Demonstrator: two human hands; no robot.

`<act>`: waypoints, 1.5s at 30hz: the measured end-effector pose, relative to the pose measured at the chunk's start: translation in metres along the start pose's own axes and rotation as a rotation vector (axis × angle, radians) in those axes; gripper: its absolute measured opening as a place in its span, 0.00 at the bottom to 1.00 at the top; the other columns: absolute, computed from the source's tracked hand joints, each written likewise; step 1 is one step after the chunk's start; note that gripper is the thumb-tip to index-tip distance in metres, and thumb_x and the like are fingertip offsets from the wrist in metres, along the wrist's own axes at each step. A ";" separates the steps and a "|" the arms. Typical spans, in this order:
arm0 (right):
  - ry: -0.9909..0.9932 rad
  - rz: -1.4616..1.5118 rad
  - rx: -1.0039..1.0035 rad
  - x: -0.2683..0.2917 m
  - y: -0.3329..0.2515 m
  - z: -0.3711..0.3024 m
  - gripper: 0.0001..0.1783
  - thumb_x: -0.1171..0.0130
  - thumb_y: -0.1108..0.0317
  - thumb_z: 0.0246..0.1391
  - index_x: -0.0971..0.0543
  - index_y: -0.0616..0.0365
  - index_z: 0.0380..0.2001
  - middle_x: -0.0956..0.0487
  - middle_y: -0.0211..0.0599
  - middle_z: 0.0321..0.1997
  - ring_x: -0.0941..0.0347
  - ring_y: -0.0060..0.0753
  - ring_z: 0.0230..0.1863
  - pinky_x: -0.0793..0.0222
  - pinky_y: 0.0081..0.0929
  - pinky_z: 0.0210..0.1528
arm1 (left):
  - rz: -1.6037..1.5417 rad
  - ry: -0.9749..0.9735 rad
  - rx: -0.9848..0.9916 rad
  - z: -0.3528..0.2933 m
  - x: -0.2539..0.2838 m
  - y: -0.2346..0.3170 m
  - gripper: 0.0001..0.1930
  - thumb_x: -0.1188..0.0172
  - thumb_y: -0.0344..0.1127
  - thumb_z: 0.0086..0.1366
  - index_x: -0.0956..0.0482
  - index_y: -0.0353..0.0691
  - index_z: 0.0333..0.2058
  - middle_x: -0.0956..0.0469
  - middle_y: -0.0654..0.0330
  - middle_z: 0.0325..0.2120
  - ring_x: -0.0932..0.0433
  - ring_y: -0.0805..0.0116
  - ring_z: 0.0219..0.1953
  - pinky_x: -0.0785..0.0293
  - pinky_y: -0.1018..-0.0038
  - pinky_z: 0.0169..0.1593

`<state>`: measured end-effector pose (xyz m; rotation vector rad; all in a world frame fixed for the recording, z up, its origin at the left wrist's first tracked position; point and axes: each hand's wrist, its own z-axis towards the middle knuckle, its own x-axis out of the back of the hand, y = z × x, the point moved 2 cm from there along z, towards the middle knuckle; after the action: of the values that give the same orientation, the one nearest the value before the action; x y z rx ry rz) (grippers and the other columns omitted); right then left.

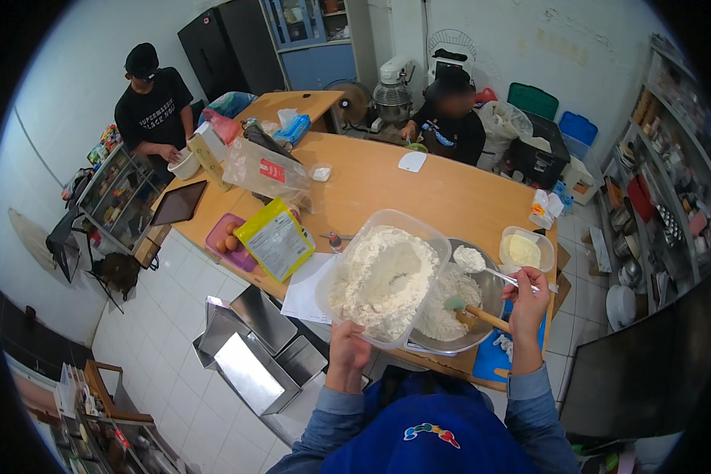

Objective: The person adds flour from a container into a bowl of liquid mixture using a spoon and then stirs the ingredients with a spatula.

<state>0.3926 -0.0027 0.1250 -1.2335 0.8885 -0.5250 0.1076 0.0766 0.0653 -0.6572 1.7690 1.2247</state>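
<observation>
My left hand (347, 348) grips the near rim of a clear plastic tub (329, 286), tilted beside and partly over a metal mixing bowl (494, 300). White flour (389, 276) fills the tub, with a hollow in its middle. In my right hand (527, 304) is a metal spoon (504, 276), its bowl heaped with flour above the mixing bowl. More flour lies inside the mixing bowl, where a spatula (486, 317) with a wooden handle and pale green head rests, its handle passing close to my right hand. Whether that hand touches the handle, I cannot tell.
A yellow-white packet (276, 238), a pink tray of eggs (227, 242) and paper (306, 292) lie left on the table. A tub of pale yellow stuff (524, 250) stands right. Metal loaf tins (257, 371) sit below left. Two people are across the table, one holding a white bowl (184, 164).
</observation>
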 end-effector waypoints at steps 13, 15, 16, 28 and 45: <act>-0.268 -1.065 0.880 0.000 0.054 -0.009 0.05 0.52 0.74 0.52 0.28 0.64 0.32 0.27 0.38 0.26 0.28 0.24 0.24 0.32 0.21 0.26 | 0.078 0.005 -0.045 0.000 -0.006 0.007 0.35 0.57 0.25 0.42 0.48 0.30 0.55 0.40 0.47 0.53 0.40 0.50 0.55 0.45 0.56 0.58; -0.158 -1.020 0.826 -0.001 0.042 -0.012 0.05 0.52 0.74 0.53 0.29 0.64 0.32 0.27 0.37 0.27 0.29 0.23 0.26 0.32 0.22 0.29 | 0.078 0.012 -0.057 -0.001 -0.006 0.008 0.35 0.57 0.25 0.42 0.48 0.30 0.55 0.40 0.47 0.53 0.40 0.50 0.55 0.45 0.56 0.58; -0.161 -1.022 0.823 -0.004 0.034 -0.014 0.05 0.52 0.74 0.53 0.29 0.64 0.32 0.27 0.37 0.27 0.29 0.23 0.26 0.32 0.22 0.29 | 0.035 0.018 -0.037 0.001 -0.003 0.007 0.36 0.58 0.22 0.40 0.48 0.32 0.55 0.40 0.48 0.52 0.39 0.51 0.55 0.43 0.58 0.57; -0.283 -0.465 0.527 -0.054 0.000 -0.033 0.06 0.51 0.76 0.53 0.30 0.65 0.35 0.26 0.36 0.29 0.30 0.20 0.24 0.32 0.17 0.26 | 0.032 -0.019 0.058 0.000 -0.010 -0.005 0.37 0.57 0.22 0.40 0.48 0.32 0.55 0.39 0.49 0.52 0.39 0.53 0.55 0.42 0.59 0.57; -0.434 -0.151 -0.109 -0.064 0.028 -0.060 0.06 0.54 0.73 0.55 0.33 0.62 0.35 0.27 0.38 0.24 0.33 0.19 0.16 0.38 0.14 0.16 | 0.089 -0.052 0.070 -0.001 -0.022 -0.009 0.38 0.58 0.19 0.38 0.50 0.34 0.56 0.40 0.50 0.52 0.39 0.53 0.54 0.39 0.60 0.56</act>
<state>0.3038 0.0197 0.1126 -1.4512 0.4633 -0.3108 0.1256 0.0712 0.0804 -0.5061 1.8054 1.2224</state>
